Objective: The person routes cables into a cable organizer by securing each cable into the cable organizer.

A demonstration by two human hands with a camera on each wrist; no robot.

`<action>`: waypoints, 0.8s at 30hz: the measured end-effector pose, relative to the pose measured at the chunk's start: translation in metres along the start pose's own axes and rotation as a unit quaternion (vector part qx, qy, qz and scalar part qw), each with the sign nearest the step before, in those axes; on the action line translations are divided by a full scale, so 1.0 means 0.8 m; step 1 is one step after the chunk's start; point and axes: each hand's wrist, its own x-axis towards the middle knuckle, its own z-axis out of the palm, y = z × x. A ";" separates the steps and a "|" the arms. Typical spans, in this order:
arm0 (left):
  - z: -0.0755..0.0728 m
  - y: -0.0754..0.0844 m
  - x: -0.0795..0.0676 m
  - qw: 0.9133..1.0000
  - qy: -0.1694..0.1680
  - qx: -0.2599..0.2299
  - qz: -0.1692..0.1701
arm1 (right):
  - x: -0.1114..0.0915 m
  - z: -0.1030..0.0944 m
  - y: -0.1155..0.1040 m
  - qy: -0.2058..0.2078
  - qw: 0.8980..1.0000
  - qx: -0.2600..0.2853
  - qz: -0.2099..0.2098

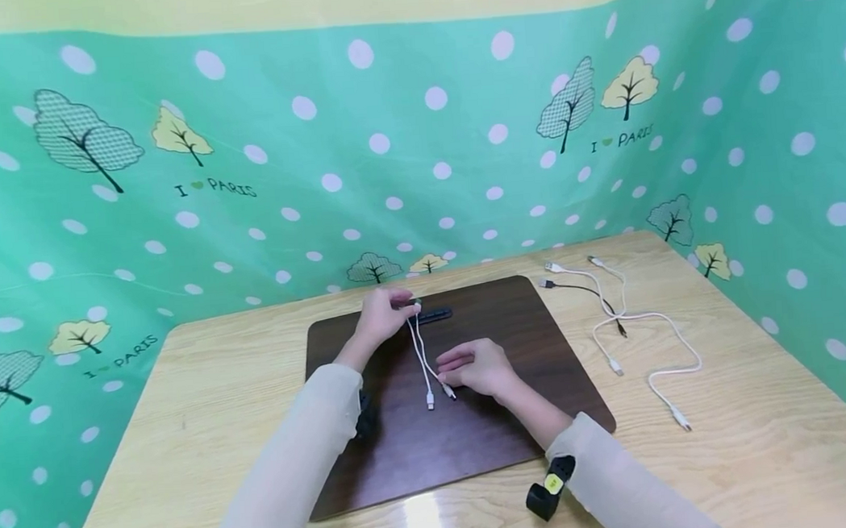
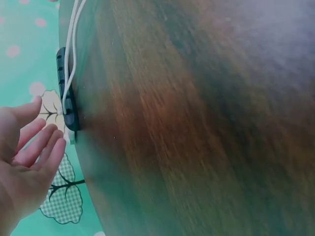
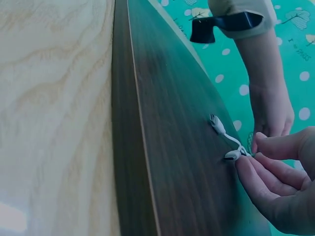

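Two white USB cable strands (image 1: pixel 420 349) run down a dark brown board (image 1: pixel 405 451), their two plugs (image 1: pixel 430 401) toward me. Their upper ends reach a black slotted cable holder (image 2: pixel 68 93) at the board's far edge. Beside the holder's end is my left hand (image 1: pixel 382 315), thumb and fingers spread apart in the left wrist view, with nothing seen between them. My right hand (image 1: pixel 479 367) pinches a white strand just behind one plug (image 3: pixel 233 155), between thumb and fingers. The other plug (image 3: pixel 215 124) lies loose nearby.
Right of the board, two more white cables (image 1: pixel 670 320) and a black cable (image 1: pixel 577 287) lie loosely on the light wooden table (image 1: pixel 206 406). A green polka-dot cloth (image 1: pixel 416 143) rises behind the table and along its right side.
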 end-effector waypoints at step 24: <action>-0.005 0.016 -0.036 0.996 -0.007 -0.078 -0.045 | 0.009 -0.059 0.010 -0.030 0.999 0.031 0.015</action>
